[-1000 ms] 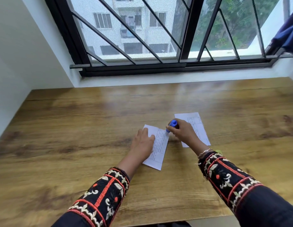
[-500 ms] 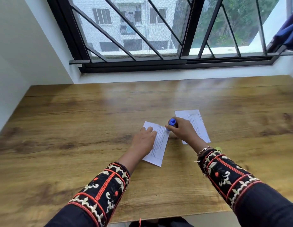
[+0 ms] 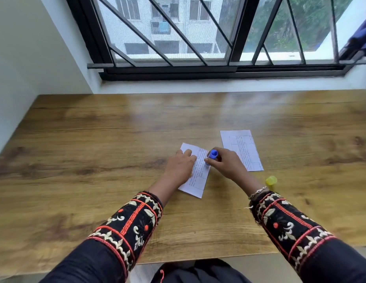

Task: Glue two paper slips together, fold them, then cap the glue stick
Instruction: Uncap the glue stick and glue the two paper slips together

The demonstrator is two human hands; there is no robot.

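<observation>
— Where do I stand right now?

— My left hand (image 3: 181, 167) lies flat, fingers spread, pinning the near slip (image 3: 195, 170) to the table (image 3: 96, 150). My right hand (image 3: 227, 164) has its grip closed round the glue stick (image 3: 212, 157), its tip down on that slip's right edge. The second slip (image 3: 242, 152) lies just right and farther off, untouched. The yellow cap (image 3: 271, 180) sits by my right wrist.

— How will the paper behave?

— Light and limp, I'd judge. It will slide or wrinkle under the sticky tip unless I hold it flat close to the stroke.

— And where do I take hold?

— Pinch the far slip by a dry corner and lay it over. The stick is stiff and smooth, so hold it low on the barrel.
</observation>
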